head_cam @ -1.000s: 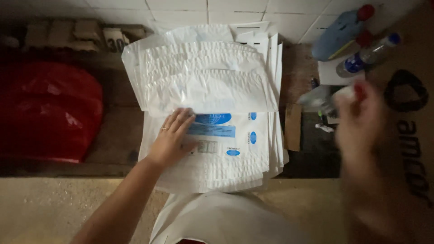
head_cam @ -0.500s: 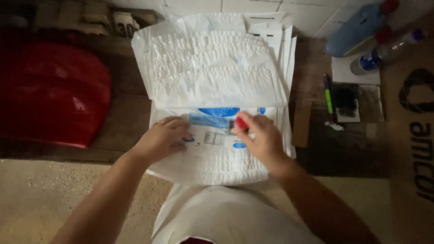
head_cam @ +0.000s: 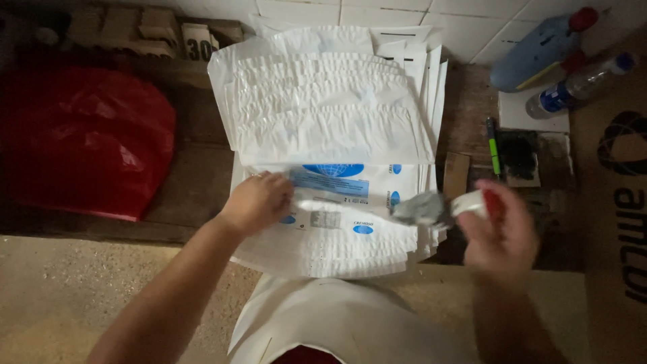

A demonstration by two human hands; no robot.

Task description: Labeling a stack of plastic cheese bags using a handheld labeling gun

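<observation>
A stack of white paper bags with blue printing lies fanned out on a dark wooden bench. My left hand presses flat on the left part of the nearest bag, fingers spread beside its blue panel. My right hand hovers off the stack's right edge and grips a small stamp with a red-and-white handle and a grey inked face; it is blurred.
A red plastic bag bulges at the left. At the right are a black ink pad, a green pen, a blue jug, a clear bottle and a brown cardboard box. White tiles run behind.
My right hand, which was pressing the stamp on the bag's blue panel half a second ago, has lifted and swung right, off the stack. My left hand stays on the bag.
</observation>
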